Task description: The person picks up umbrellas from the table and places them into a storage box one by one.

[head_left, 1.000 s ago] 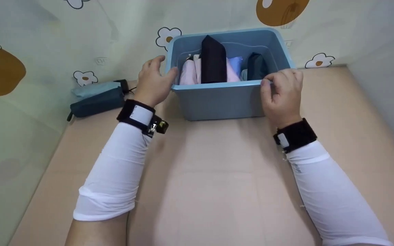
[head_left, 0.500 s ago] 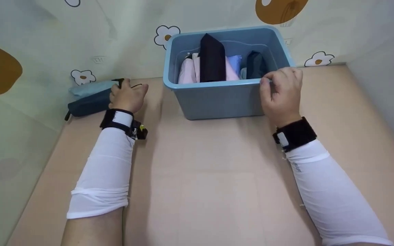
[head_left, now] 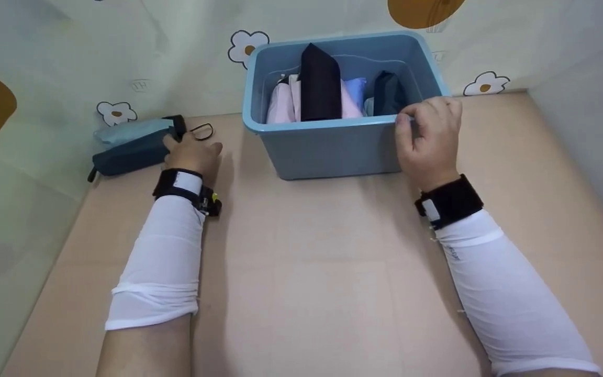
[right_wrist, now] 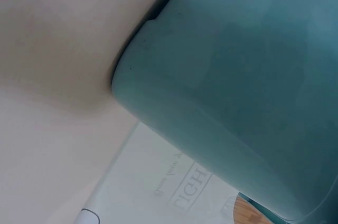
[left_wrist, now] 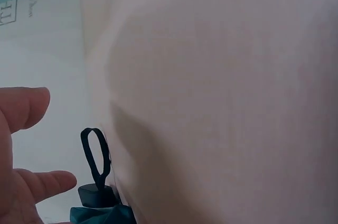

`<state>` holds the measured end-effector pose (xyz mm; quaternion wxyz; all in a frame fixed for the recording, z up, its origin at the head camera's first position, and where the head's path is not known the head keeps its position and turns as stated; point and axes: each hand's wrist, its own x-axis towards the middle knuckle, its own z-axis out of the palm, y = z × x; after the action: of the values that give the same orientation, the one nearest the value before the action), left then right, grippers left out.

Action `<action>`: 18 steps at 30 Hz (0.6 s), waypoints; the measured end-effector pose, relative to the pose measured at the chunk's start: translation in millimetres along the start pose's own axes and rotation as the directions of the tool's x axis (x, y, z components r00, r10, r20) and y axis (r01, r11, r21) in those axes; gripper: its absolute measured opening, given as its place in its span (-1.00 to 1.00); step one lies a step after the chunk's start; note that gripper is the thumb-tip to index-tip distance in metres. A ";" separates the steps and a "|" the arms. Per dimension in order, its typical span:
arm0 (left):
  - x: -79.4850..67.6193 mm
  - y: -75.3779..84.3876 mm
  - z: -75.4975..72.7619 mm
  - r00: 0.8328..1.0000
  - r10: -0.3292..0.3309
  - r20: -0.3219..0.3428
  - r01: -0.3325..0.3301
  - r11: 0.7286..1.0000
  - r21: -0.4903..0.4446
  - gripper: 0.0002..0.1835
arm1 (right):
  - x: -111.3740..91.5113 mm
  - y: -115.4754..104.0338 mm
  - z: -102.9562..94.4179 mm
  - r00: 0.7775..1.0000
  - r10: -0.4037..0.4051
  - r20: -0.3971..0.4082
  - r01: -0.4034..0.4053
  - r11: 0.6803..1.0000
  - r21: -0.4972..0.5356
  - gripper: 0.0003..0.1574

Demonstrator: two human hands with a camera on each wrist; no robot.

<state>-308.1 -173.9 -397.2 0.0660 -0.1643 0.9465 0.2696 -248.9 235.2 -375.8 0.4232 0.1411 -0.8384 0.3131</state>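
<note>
Two folded umbrellas lie side by side at the back left: a dark teal umbrella (head_left: 131, 157) in front, a light blue umbrella (head_left: 134, 133) behind it. My left hand (head_left: 191, 156) is right at the dark one's handle end, thumb and fingers spread. The left wrist view shows a black handle (left_wrist: 97, 196) with a wrist loop just beyond those fingers. On the right, my right hand (head_left: 431, 142) grips the front rim of a blue plastic bin (head_left: 333, 149) near its right corner. The right wrist view shows mostly the bin's outer wall (right_wrist: 237, 76); that hand is out of its sight.
Inside the bin stand a tall black bundle (head_left: 321, 86), pale pink ones (head_left: 281, 104), a blue one (head_left: 355, 91) and a dark teal one (head_left: 389, 94). A patterned wall covering (head_left: 186, 57) rises behind the bin. Beige cloth (head_left: 322, 262) covers the table.
My left hand has left the bin's left side and moved left and down to the umbrellas. My right hand keeps its hold on the rim. The head view has shifted slightly.
</note>
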 end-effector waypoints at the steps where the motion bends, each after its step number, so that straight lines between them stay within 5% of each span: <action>1: -0.2 0.1 0.5 1.000 0.001 -0.004 -0.001 1.000 0.018 -0.06 | 0.1 0.3 0.3 1.000 -0.001 0.000 0.001 1.000 0.001 -0.50; 12: -2.1 -6.3 -1.6 0.999 0.031 -0.012 -0.029 0.993 0.116 -0.19 | 1.0 0.3 0.7 1.000 -0.007 -0.013 0.007 1.000 0.001 -0.50; 18: 0.6 -15.5 -6.5 1.000 -0.019 0.007 0.017 0.990 0.139 -0.14 | 1.2 -0.3 -0.1 1.000 -0.007 -0.011 0.007 1.000 -0.001 -0.50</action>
<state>-303.5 -189.9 -399.3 0.0838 -0.1667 0.9612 0.2030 -249.5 235.1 -374.7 0.4289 0.1420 -0.8358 0.3119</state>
